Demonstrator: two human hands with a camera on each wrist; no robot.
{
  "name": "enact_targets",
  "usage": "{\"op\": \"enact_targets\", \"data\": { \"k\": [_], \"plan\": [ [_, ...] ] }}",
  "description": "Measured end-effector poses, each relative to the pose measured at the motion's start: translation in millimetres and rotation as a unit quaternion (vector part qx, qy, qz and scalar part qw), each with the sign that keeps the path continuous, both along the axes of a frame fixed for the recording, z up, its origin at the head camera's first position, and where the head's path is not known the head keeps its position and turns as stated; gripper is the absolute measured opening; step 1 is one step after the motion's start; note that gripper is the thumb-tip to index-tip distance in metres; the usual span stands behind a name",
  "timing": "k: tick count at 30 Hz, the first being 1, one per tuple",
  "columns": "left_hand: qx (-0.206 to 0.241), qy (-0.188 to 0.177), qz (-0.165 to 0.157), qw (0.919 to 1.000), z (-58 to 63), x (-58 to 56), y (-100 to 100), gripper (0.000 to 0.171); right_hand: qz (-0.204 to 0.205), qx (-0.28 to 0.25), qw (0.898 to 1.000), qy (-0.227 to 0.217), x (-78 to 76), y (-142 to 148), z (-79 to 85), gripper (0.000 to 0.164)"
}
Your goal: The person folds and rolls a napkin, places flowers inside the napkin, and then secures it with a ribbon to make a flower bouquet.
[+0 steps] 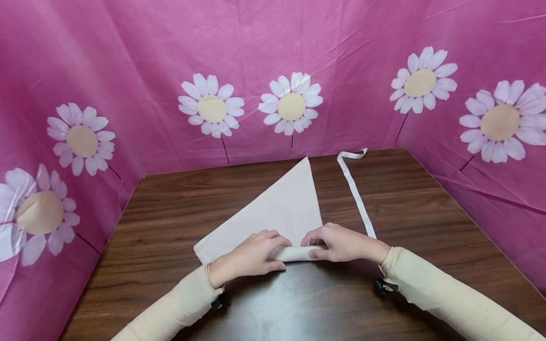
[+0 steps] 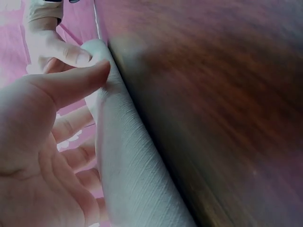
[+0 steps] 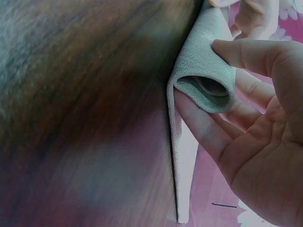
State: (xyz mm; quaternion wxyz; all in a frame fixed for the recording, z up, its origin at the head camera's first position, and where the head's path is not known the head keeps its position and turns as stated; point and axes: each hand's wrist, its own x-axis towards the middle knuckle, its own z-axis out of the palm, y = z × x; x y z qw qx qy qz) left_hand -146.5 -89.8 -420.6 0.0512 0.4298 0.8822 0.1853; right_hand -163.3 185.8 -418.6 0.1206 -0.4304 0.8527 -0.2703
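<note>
A pale cloth (image 1: 273, 208) lies on the table as a triangle, its point toward the far edge and its near edge rolled into a tube. My left hand (image 1: 253, 255) holds the roll from the left, thumb on the near side and fingers over the far side. On the right, my right hand (image 1: 341, 244) grips the roll's other end between thumb and fingers. The right wrist view shows the hollow, layered end of the roll (image 3: 203, 56). In the left wrist view, my left thumb presses the rolled edge (image 2: 128, 146).
A white fabric strip (image 1: 355, 192) lies on the wooden table (image 1: 170, 203), right of the cloth, bent near the far edge and passing behind my right wrist. Pink curtains (image 1: 145, 57) printed with large daisies surround the table's back and sides.
</note>
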Motion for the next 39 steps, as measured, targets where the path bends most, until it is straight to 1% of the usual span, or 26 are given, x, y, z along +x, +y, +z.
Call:
{"op": "enact_targets", "data": {
  "k": [3,6,13,17,19,23,27,29,30,32,34,36,39],
  "plan": [
    [-0.008,0.006,0.008,0.9999,-1.8,-0.1,0.9,0.047,-0.004,-0.005,1.0,-0.006,-1.6,1.0,-1.2,0.015],
    [-0.013,0.005,0.011,0.9998,-3.0,-1.1,1.6,0.044,-0.005,-0.007,1.0,-0.004,-2.2,0.7,0.0,0.014],
    [-0.004,-0.002,-0.004,1.0,-2.0,-7.5,4.4,0.03,-0.008,-0.008,1.0,-0.01,-5.2,2.5,-0.7,0.016],
    [-0.007,-0.006,-0.007,0.9999,-1.2,-8.9,4.8,0.028,-0.017,-0.024,1.0,0.002,-6.2,4.8,-0.5,0.02],
    [-0.005,-0.004,-0.007,1.0,-0.7,-9.5,5.0,0.026,-0.029,-0.037,0.999,0.011,-6.9,7.7,1.2,0.023],
    [0.003,0.001,-0.004,1.0,-0.4,-10.9,5.1,0.023,-0.039,-0.055,0.998,-0.004,-8.4,14.9,5.5,0.035],
    [0.006,0.002,0.002,1.0,-0.5,-11.1,5.1,0.022,-0.021,-0.056,0.997,-0.044,-7.7,19.8,5.9,0.053],
    [0.008,0.004,0.002,1.0,-0.3,-11.1,5.2,0.021,-0.013,-0.058,0.997,-0.052,-6.9,21.5,4.3,0.057],
    [0.01,0.004,0.002,0.9999,-0.1,-11.1,5.3,0.021,-0.007,-0.057,0.997,-0.043,-6.7,22.2,3.2,0.056],
    [0.012,0.004,0.002,0.9999,0.3,-11.2,5.3,0.021,0.002,-0.062,0.998,-0.012,-6.9,23.3,0.6,0.052],
    [0.013,0.003,0.002,0.9999,0.7,-11.2,5.3,0.021,0.008,-0.069,0.997,0.031,-7.8,24.0,-1.8,0.049],
    [0.013,0.001,0.004,0.9999,0.8,-11.2,5.2,0.021,0.013,-0.077,0.995,0.066,-9.1,24.5,-3.8,0.051],
    [0.011,0.002,0.009,0.9999,1.1,-10.6,5.2,0.022,0.015,-0.087,0.993,0.081,-10.1,24.1,-5.2,0.054]
  ]
}}
